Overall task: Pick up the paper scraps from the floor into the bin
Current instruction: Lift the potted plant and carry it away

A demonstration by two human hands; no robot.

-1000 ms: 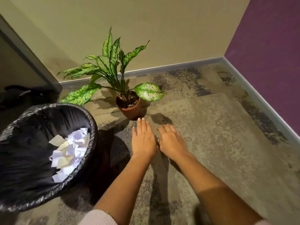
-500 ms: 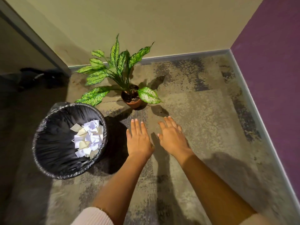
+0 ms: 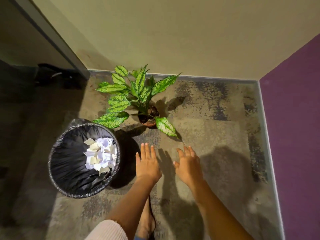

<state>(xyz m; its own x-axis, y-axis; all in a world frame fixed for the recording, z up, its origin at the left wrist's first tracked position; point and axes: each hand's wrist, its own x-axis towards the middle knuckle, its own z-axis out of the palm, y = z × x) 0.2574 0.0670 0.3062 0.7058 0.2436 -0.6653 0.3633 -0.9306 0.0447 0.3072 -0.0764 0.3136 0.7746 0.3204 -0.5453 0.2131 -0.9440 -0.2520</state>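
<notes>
Head view: the left hand (image 3: pixel 148 164) and right hand (image 3: pixel 187 164) hover side by side over the carpet (image 3: pixel 216 135), palms down. Both have their fingers straight and a little spread, and neither holds anything. A bare foot (image 3: pixel 147 220) shows below the left forearm at six o'clock.

At nine o'clock from the left hand, near it but apart, stands the bin (image 3: pixel 69 161), lined with a black bag. The paper scraps (image 3: pixel 101 155) lie heaped inside it, white and cream, toward its three o'clock wall. At twelve o'clock from the hands a potted plant (image 3: pixel 138 94) sits close to the skirting.

I see no scrap on the lit carpet, so the task looks to be at its close. The shadowed floor at nine to ten o'clock is too dim to rule one out. The next move calls for a check there and under the plant's low leaves, with a pinch ready for any stray piece.
</notes>
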